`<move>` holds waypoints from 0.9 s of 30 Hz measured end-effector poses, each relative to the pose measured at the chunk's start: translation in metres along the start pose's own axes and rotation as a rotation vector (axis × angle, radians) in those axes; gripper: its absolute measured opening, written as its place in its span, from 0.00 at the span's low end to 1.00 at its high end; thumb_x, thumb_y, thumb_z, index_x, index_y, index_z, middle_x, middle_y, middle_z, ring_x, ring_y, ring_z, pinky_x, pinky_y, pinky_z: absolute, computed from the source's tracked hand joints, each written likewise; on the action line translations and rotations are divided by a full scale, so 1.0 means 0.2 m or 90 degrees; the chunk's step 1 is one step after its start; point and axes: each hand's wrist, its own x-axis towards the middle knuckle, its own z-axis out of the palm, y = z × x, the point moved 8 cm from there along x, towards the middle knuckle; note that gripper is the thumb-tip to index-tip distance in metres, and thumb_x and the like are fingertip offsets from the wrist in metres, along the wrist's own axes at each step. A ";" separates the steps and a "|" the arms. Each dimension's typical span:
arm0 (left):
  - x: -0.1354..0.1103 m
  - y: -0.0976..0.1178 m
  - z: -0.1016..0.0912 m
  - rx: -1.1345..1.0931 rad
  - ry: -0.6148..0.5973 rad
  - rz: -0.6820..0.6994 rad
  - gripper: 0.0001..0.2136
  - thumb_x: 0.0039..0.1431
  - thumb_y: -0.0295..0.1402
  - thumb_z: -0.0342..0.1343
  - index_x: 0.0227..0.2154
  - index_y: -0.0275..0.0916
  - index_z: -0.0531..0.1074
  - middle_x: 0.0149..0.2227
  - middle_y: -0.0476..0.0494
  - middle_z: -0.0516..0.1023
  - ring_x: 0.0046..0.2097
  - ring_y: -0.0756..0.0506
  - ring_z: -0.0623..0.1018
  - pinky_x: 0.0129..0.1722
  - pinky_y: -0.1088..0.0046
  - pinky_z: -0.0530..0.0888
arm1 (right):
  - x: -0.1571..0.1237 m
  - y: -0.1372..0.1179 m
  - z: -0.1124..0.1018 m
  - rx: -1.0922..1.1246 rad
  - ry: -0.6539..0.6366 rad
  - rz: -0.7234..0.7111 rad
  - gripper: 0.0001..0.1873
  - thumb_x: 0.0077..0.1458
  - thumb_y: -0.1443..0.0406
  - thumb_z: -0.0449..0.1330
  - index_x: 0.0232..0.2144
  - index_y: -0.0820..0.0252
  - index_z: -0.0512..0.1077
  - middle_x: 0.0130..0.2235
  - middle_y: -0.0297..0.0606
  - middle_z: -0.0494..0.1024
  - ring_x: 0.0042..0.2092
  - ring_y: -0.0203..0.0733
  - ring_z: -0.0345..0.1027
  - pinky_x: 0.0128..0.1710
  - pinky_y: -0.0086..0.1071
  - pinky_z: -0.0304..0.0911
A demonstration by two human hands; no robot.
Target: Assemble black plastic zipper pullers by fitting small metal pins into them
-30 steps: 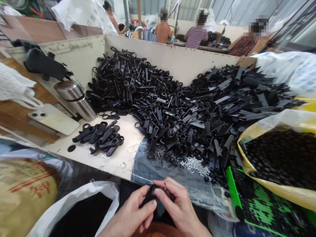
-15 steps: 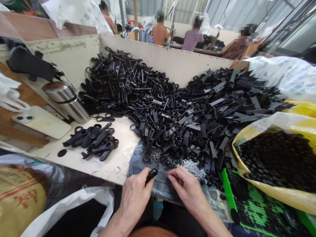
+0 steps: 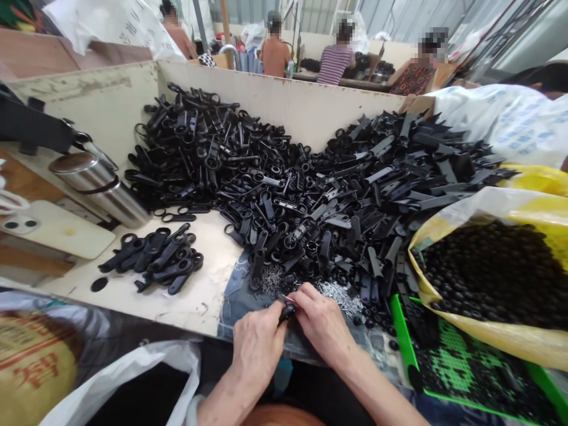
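Note:
My left hand (image 3: 258,340) is closed round a black plastic handle piece (image 3: 287,313), whose rounded end pokes out past the thumb. Right beside it, my right hand (image 3: 323,326) pinches a thin, shiny metal pin (image 3: 287,298) at the top of that piece. Both hands are over a dark denim cloth (image 3: 235,290) at the near edge. Just beyond the fingers lie a heap of silver pins (image 3: 344,297) and a heap of tiny metal pieces (image 3: 271,278), too small to name.
A large pile of black plastic parts (image 3: 266,177) fills the back. Several handle pieces (image 3: 153,254) lie left, near a steel flask (image 3: 102,189) and a phone (image 3: 57,228). Right are a yellow sack (image 3: 426,278) of black beads and a green tray (image 3: 402,343). People sit beyond the partition.
My hands have come together; the left moved right with the handle piece, and the right now has a pin against it. The view has shifted slightly.

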 end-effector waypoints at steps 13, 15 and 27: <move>-0.17 -0.27 -0.02 -0.769 0.011 -0.246 0.22 0.53 0.52 0.65 0.34 0.36 0.77 0.11 0.61 0.57 0.17 0.55 0.53 0.19 0.79 0.50 | 0.00 -0.03 0.02 0.659 0.061 0.209 0.13 0.58 0.54 0.66 0.34 0.58 0.79 0.30 0.32 0.75 0.23 0.32 0.56 0.22 0.27 0.51; -0.18 -0.25 -0.03 -0.812 0.006 -0.261 0.23 0.52 0.53 0.66 0.35 0.36 0.76 0.11 0.61 0.58 0.17 0.56 0.52 0.19 0.79 0.48 | -0.02 -0.08 0.10 0.851 0.045 0.279 0.17 0.52 0.52 0.71 0.33 0.58 0.79 0.33 0.32 0.73 0.22 0.27 0.48 0.20 0.25 0.44; -0.23 -0.23 -0.01 -0.937 0.024 -0.293 0.25 0.45 0.55 0.71 0.30 0.36 0.75 0.11 0.61 0.59 0.17 0.57 0.52 0.19 0.80 0.46 | -0.09 -0.18 0.31 1.069 0.028 0.406 0.23 0.40 0.51 0.80 0.31 0.60 0.80 0.21 0.23 0.62 0.21 0.25 0.41 0.18 0.21 0.39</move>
